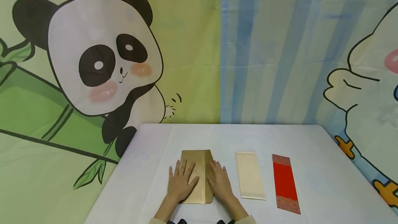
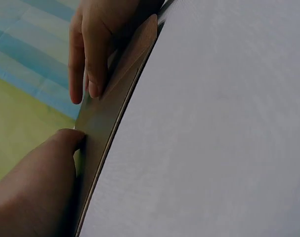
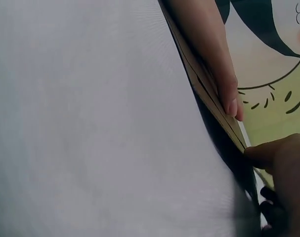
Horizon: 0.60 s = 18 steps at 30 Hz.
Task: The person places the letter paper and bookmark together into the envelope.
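A brown paper envelope (image 1: 196, 156) lies on the white table in front of me, its flap (image 1: 209, 161) along the right side. My left hand (image 1: 181, 184) rests on the envelope's left part with fingers spread. My right hand (image 1: 221, 184) lies over the flap and right edge, fingers extended and pointing away from me. In the left wrist view the flap (image 2: 135, 54) stands slightly raised from the envelope (image 2: 103, 128), beneath the right hand's fingers. From the right wrist, the envelope (image 3: 209, 94) shows edge-on, with the left fingers on top and the right thumb at its edge.
Right of the envelope lies a cream, vertically lined paper piece (image 1: 250, 175). Farther right is a long red strip (image 1: 284, 177) with patterned ends. The white table (image 1: 152, 168) ends against a cloth backdrop (image 1: 192, 61) printed with a panda and other cartoon figures.
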Motion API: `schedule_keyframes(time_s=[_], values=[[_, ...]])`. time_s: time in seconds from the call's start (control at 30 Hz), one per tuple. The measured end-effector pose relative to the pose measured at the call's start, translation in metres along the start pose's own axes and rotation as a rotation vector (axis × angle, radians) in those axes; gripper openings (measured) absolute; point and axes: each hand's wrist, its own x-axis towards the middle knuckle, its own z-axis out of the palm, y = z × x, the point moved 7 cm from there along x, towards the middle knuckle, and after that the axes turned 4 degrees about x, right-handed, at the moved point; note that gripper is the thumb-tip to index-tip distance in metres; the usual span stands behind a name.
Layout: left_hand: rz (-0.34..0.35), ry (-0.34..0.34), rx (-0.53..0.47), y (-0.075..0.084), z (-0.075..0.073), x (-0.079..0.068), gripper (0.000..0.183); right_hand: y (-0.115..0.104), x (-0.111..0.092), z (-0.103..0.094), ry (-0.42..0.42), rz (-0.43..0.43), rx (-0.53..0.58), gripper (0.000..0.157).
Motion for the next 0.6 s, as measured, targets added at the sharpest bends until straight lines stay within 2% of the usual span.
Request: schedule_keyframes(time_s=[0.23, 0.4, 0.47, 0.6], values=[[-0.003, 0.011, -0.02, -0.001, 0.001, 0.001, 0.065, 0.007, 0.002, -0.002, -0.034, 0.039, 0.335, 0.046], [-0.012, 0.01, -0.029, -0.002, 0.002, 0.001, 0.066, 0.014, 0.004, -0.001, -0.149, 0.127, 0.669, 0.048], [-0.012, 0.015, -0.03, -0.003, 0.002, 0.001, 0.065, 0.015, 0.004, 0.0, -0.201, 0.164, 0.771, 0.051], [-0.003, 0.027, -0.034, -0.002, 0.002, 0.0, 0.065, 0.007, 0.005, -0.005, -0.283, 0.154, 0.824, 0.057]])
